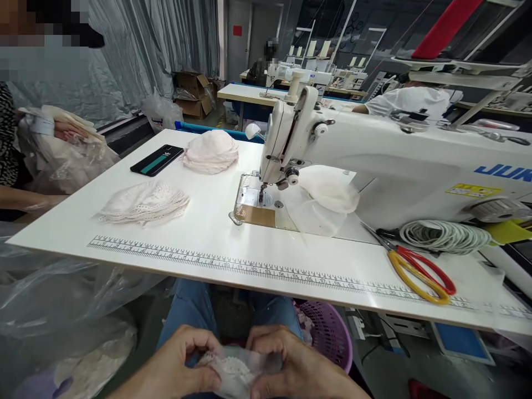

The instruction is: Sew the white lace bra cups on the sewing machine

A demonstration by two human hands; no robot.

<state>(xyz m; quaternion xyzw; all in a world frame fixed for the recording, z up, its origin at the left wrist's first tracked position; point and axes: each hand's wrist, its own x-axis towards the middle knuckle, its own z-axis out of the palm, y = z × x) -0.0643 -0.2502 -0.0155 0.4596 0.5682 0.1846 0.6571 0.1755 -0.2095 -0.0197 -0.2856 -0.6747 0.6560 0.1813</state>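
My left hand (189, 357) and my right hand (291, 357) are over my lap, below the table's front edge. Between them they pinch a small piece of sheer whitish fabric (236, 368) with a lacy strip along it. Fingers and thumbs are closed on its two sides. On the table (208, 244) above stands a white sewing machine (374, 155), its needle end at the middle. A stack of white lace pieces (145, 202) lies to the left, and a stack of pale pink pieces (211, 151) lies behind it.
A phone (157, 159) is beside the stacks. Scissors (419, 274) and coiled cord (446, 235) lie at right. Sheer cup-shaped fabric (332, 194) rests under the machine arm. A purple basket (330, 335) stands below. Another person (12, 138) is at left beside plastic bags (78, 158).
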